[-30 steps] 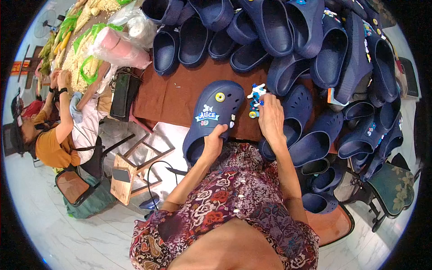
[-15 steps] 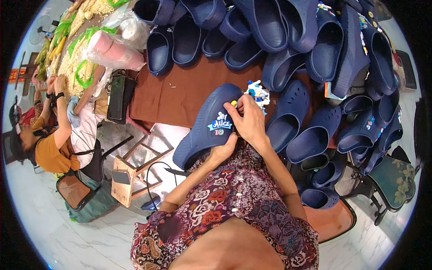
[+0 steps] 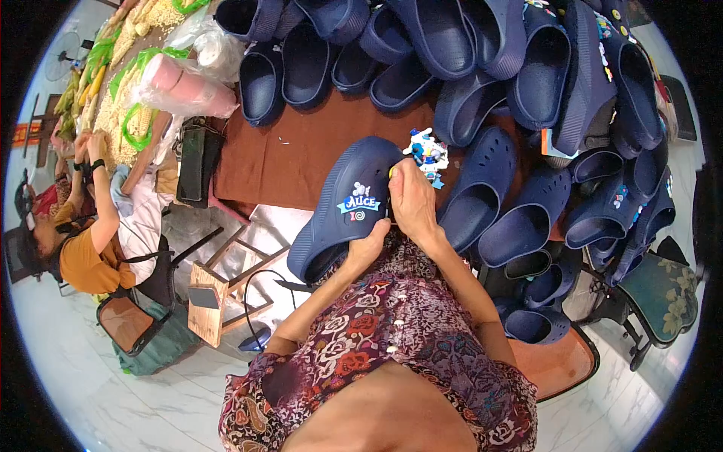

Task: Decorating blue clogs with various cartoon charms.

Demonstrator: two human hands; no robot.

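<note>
A navy clog (image 3: 322, 207) is held over my lap, its toe pointing away from me. Wrapped on its lower right edge, my left hand (image 3: 368, 245) grips the shoe, with part of the fingers hidden underneath. Blue, white and pink charms (image 3: 358, 200) sit on the clog's upper. My right hand (image 3: 413, 200) is closed at the clog's right side, pinching a small yellow charm (image 3: 392, 172) against it; most of that charm is covered by the fingers. Just beyond the right hand, a pile of loose white and blue charms (image 3: 428, 154) lies on the brown cloth.
Many navy clogs (image 3: 306, 68) crowd the far side and right of the brown cloth (image 3: 279, 154). At the left stand a bagged pink cup (image 3: 188, 85), a black case (image 3: 198, 166) and a wooden stool (image 3: 205, 316). A co-worker (image 3: 94, 256) sits at far left near corn cobs.
My right hand has turned and closed more tightly over the yellow charm, hiding most of it. The clog has shifted slightly left and tilted a little.
</note>
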